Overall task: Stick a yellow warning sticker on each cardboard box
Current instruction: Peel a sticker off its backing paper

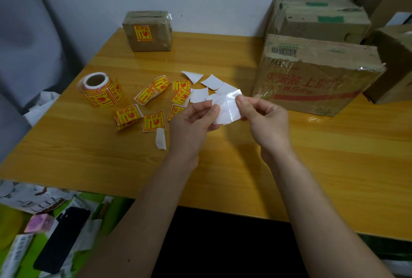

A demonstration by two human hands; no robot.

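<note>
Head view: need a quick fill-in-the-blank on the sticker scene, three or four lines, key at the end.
1. Both hands, left hand and right hand, pinch a ____ paper sheet.
2. The small box at the back already carries a ____ sticker.
3. The sticker roll lies to the ____ of the loose stickers.

Missing words: white; yellow; left

Showing red Chinese characters "易碎品" above a wine-glass sign and arrows on the yellow sticker stuck to the small cardboard box. Repeating the same print on the sticker roll and the loose stickers. Bearing a barcode and large red Chinese characters, partly legible as "服装 上京", on the big cardboard box.
</note>
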